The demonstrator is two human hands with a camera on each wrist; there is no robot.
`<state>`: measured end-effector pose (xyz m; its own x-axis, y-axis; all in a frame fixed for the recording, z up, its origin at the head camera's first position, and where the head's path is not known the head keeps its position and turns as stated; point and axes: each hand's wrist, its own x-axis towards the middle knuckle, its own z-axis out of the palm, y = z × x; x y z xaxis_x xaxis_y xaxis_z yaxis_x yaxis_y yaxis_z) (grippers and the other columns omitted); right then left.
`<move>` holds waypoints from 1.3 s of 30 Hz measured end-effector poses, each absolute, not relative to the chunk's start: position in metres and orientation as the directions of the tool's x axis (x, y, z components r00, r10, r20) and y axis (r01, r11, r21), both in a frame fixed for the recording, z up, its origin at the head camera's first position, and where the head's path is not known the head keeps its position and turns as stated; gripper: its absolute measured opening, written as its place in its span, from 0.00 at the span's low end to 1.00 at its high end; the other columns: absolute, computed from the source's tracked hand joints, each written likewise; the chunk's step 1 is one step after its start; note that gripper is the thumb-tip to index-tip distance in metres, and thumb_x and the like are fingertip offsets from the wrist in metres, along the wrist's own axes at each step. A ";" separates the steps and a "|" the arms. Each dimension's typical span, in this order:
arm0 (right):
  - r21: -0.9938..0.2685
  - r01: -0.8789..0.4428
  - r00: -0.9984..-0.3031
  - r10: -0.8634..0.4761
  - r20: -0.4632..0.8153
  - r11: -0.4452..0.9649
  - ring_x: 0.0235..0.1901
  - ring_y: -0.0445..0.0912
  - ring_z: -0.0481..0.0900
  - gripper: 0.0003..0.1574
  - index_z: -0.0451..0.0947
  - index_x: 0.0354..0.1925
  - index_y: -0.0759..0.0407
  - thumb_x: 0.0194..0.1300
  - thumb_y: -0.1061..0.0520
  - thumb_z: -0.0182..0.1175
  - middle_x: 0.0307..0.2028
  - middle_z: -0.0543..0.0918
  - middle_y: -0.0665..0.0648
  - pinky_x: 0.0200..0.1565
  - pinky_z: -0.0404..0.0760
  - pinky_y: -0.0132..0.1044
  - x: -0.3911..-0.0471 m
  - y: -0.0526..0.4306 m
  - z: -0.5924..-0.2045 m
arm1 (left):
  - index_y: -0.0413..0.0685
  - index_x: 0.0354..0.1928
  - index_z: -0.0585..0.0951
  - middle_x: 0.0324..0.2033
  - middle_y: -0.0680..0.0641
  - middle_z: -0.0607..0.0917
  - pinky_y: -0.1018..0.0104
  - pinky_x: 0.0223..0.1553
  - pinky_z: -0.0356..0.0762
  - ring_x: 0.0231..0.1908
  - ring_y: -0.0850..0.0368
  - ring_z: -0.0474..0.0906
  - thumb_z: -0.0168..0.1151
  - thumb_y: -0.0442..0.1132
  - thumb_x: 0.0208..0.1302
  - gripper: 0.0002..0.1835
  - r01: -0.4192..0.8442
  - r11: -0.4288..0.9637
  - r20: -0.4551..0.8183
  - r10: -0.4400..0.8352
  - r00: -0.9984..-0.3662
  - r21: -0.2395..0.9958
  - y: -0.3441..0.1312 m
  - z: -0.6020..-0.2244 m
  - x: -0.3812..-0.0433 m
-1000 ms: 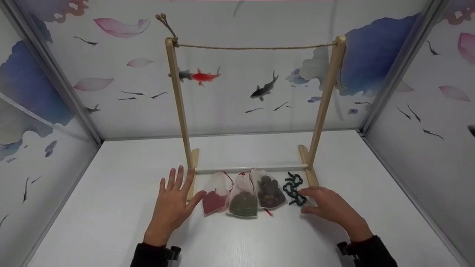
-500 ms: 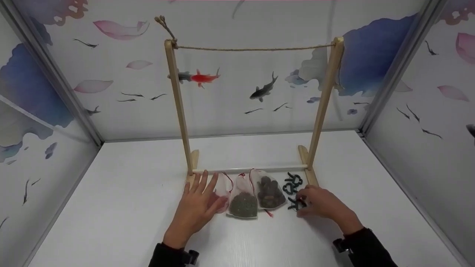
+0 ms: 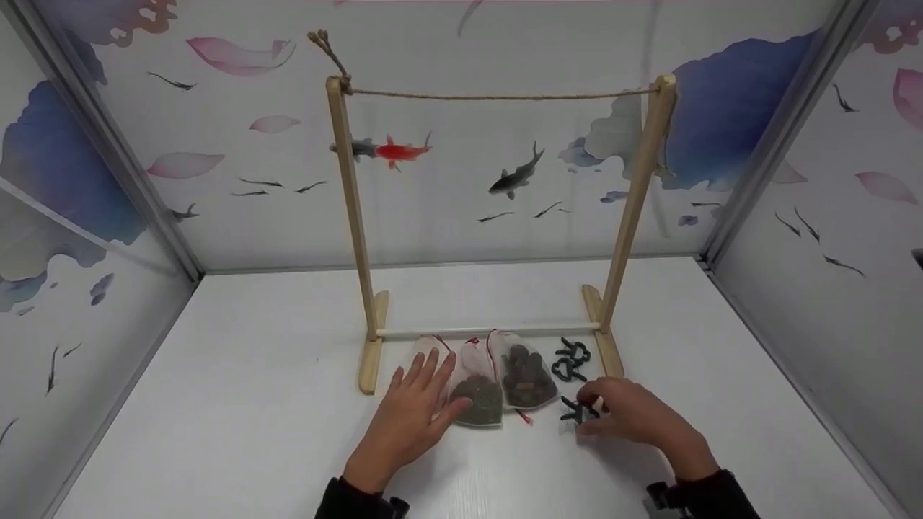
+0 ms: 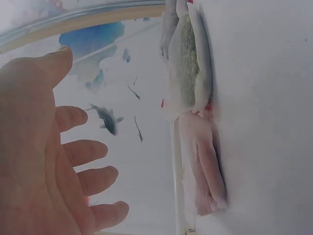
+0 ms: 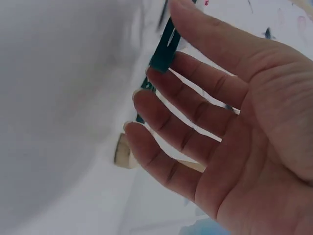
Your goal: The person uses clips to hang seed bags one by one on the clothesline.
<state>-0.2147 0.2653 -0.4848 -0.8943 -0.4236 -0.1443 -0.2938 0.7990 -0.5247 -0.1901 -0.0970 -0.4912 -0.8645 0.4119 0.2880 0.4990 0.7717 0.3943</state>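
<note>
Head view: wooden stand (image 3: 355, 216) is standing upright, with twine (image 3: 497, 97) running between its posts and a white crossbar (image 3: 490, 329) joining them low down. Stand is looking stiff and fairly light; best grip probably on a post.

Three mesh bags are lying side by side in front of the crossbar: brown-filled bag (image 3: 528, 378), green-filled bag (image 3: 482, 395), pink-filled bag (image 4: 205, 171). All seem soft, floppy and light, the lumpy brown one maybe weighing most; gathered tops are offering the easiest hold.

Dark green clips, likely stiff plastic, are looking very light and fiddly, best pinched at the ends. Two clips (image 3: 571, 367) are lying beside the brown-filled bag; the near clip (image 5: 164, 56) is sitting apart, closer to the person.

Left hand (image 3: 409, 418) is hovering over the pink-filled bag, fingers and thumb spread wide, holding nothing. Right hand (image 3: 634, 411) is narrowed, thumb and index seemingly pinching the near clip, other fingers bending loosely; thumb tip is getting cut off in the right wrist view.
</note>
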 end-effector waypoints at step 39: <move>-0.519 -0.660 -0.735 -0.610 0.296 0.543 0.39 0.41 0.81 0.27 0.81 0.58 0.51 0.63 0.45 0.71 0.44 0.82 0.44 0.40 0.81 0.37 -0.194 0.195 -0.425 | 0.51 0.72 0.72 0.57 0.51 0.81 0.58 0.47 0.80 0.45 0.58 0.81 0.51 0.62 0.75 0.33 0.726 0.561 0.444 0.575 -0.687 0.397 -0.055 -0.463 -0.193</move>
<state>-0.1938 0.1949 -0.4254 -0.7348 -0.6103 0.2960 -0.6602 0.5431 -0.5188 -0.1934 -0.0545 -0.4631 -0.6871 0.5748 0.4445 0.7263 0.5608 0.3974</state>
